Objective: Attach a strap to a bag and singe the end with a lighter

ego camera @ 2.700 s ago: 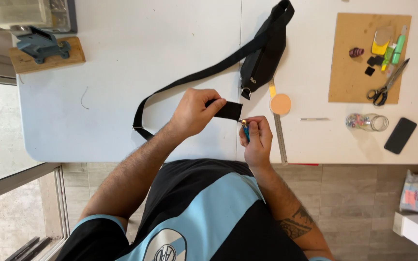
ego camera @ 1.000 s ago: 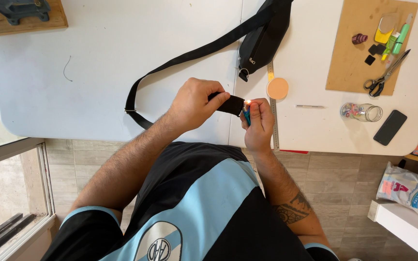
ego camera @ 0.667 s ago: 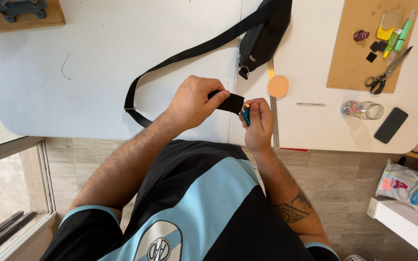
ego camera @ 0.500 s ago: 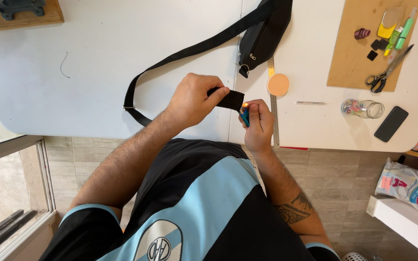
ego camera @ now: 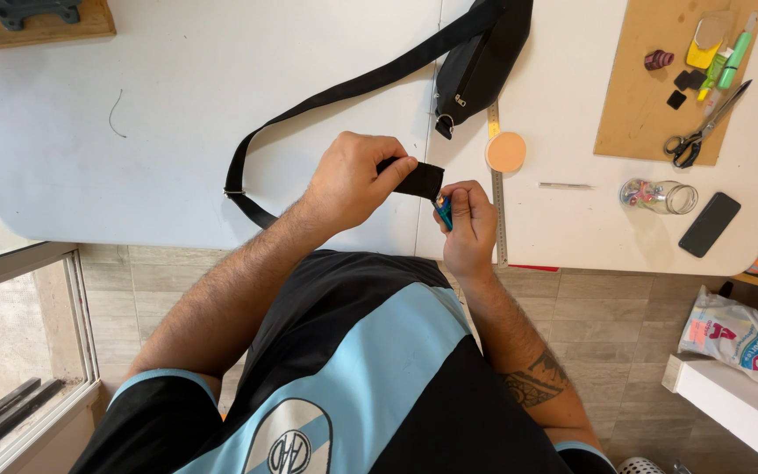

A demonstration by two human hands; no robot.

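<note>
Mid-frame: left hand (ego camera: 357, 180) pinching cut end of black webbing strap (ego camera: 418, 180), right hand (ego camera: 469, 219) fisted around small blue lighter (ego camera: 443, 211) just beside it. Looks like end-sealing step; next calls for steady grip, fingertips clear of strap tip.

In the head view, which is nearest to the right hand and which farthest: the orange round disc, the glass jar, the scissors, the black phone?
From the right hand:
1. Orange round disc, just above the hand, on the ruler.
2. Glass jar, lying to its right.
3. Scissors on the brown board and black phone near the table edge: too close to call.
</note>
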